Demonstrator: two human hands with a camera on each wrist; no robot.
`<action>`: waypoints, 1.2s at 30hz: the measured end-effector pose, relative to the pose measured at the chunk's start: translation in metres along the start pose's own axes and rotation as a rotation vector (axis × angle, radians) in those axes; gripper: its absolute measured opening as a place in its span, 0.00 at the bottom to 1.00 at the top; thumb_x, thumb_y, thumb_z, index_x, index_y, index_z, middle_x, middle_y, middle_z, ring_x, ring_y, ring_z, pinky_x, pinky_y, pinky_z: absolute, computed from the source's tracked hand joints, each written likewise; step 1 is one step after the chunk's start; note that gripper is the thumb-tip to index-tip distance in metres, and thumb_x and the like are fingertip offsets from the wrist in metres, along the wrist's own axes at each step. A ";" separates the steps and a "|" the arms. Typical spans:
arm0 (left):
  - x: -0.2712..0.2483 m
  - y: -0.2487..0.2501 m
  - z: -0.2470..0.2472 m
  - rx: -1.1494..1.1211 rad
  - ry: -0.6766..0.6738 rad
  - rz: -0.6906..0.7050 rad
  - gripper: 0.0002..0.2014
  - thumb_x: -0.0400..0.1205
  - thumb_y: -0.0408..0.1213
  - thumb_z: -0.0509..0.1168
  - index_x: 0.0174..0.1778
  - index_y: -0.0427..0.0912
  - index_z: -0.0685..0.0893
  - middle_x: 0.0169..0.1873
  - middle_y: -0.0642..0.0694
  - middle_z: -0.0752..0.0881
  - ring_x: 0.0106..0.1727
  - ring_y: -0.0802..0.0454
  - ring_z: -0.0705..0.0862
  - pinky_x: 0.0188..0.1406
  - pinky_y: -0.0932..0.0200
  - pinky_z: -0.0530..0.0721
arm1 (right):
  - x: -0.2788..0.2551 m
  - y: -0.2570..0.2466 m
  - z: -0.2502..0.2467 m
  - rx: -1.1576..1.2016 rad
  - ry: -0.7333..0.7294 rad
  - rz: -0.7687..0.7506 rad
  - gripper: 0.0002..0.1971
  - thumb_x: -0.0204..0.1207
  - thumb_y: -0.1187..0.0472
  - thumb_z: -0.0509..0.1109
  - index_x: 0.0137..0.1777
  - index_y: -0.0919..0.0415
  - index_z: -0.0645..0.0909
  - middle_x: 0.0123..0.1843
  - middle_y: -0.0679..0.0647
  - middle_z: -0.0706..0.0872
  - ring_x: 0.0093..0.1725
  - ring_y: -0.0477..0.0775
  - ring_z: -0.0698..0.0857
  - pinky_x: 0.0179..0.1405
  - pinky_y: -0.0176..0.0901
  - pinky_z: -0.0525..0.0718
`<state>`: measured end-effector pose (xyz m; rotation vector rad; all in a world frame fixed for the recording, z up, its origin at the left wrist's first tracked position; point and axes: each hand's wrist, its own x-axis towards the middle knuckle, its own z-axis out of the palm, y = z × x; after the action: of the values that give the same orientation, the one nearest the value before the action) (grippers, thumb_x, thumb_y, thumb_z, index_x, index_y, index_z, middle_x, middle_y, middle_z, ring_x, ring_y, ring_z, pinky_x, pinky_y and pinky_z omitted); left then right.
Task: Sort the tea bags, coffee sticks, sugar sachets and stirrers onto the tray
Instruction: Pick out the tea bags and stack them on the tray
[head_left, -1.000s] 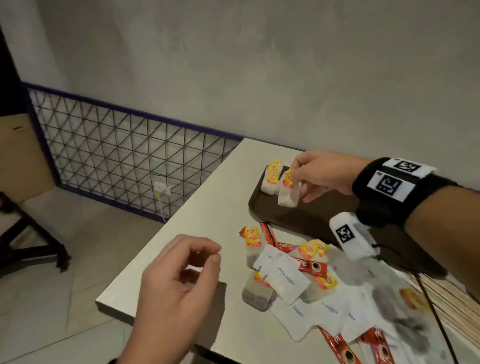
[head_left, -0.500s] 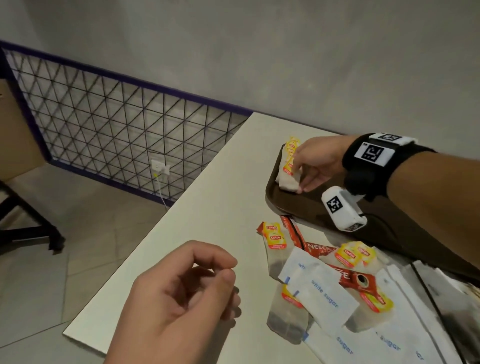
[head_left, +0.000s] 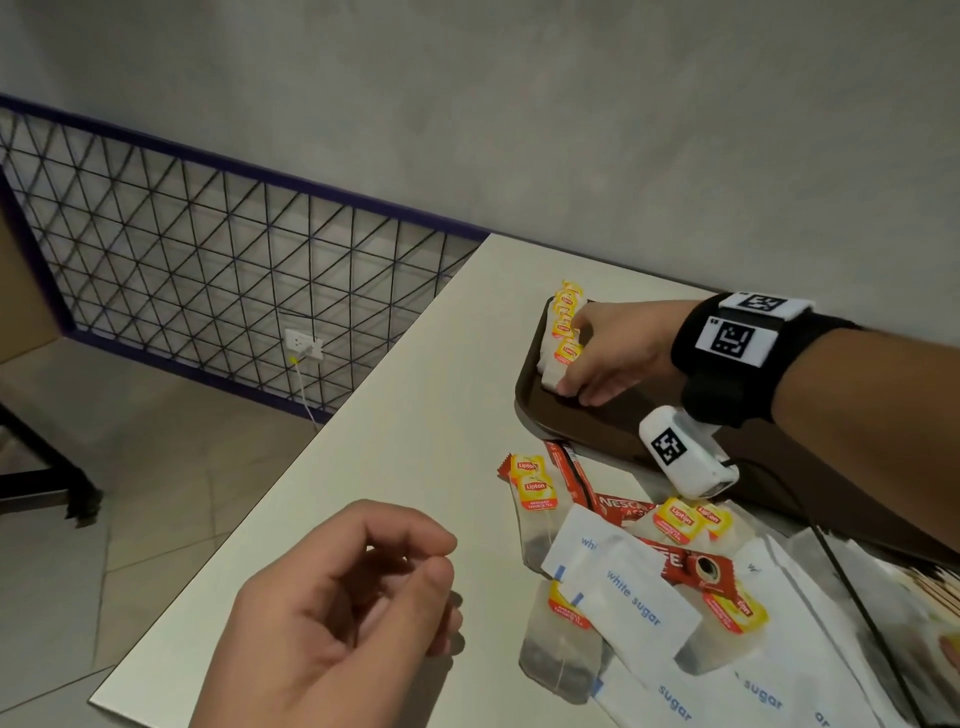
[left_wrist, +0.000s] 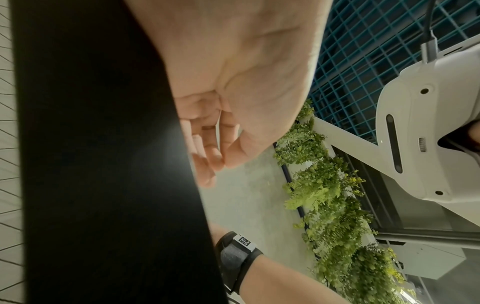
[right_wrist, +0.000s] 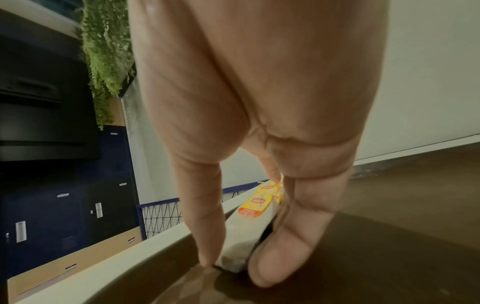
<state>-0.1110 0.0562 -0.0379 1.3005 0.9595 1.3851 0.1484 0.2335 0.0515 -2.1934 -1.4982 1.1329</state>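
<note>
Your right hand (head_left: 613, 353) is down in the far-left corner of the brown tray (head_left: 613, 431), thumb and fingers closed on either side of a stack of tea bags (head_left: 563, 338) that rests on the tray floor against its rim. In the right wrist view the thumb tip (right_wrist: 210, 253) and a fingertip (right_wrist: 280, 263) touch the tray on either side of the stack's near end. Your left hand (head_left: 332, 618) hovers over the near edge of the tabletop (head_left: 395, 447), fingers loosely curled toward the thumb, holding nothing. Between the two hands, on the tabletop just in front of the tray, lies the unsorted pile: more tea bags (head_left: 535, 499), red coffee sticks (head_left: 566, 473) and white sugar sachets (head_left: 628, 597), overlapping one another.
</note>
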 end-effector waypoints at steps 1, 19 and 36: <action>0.000 0.000 0.000 0.001 0.007 0.005 0.03 0.66 0.32 0.71 0.31 0.43 0.90 0.21 0.30 0.83 0.20 0.43 0.85 0.24 0.67 0.84 | 0.000 -0.001 0.002 0.000 0.007 -0.004 0.31 0.72 0.76 0.80 0.68 0.57 0.69 0.64 0.66 0.83 0.55 0.67 0.91 0.47 0.51 0.92; -0.004 -0.006 0.001 0.074 -0.016 0.071 0.05 0.69 0.37 0.70 0.38 0.48 0.91 0.24 0.36 0.83 0.25 0.49 0.85 0.29 0.70 0.82 | -0.002 0.014 -0.002 0.131 0.123 -0.059 0.12 0.77 0.76 0.76 0.54 0.64 0.79 0.65 0.69 0.86 0.64 0.68 0.89 0.56 0.53 0.91; -0.002 -0.021 0.000 0.189 -0.039 0.150 0.08 0.67 0.45 0.74 0.41 0.51 0.91 0.25 0.40 0.85 0.28 0.38 0.86 0.28 0.56 0.85 | 0.030 0.007 -0.001 0.206 -0.038 0.155 0.06 0.78 0.76 0.74 0.53 0.71 0.85 0.47 0.64 0.89 0.41 0.54 0.88 0.30 0.36 0.91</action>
<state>-0.1087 0.0592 -0.0586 1.5627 1.0027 1.4026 0.1590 0.2565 0.0344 -2.1860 -1.1821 1.3202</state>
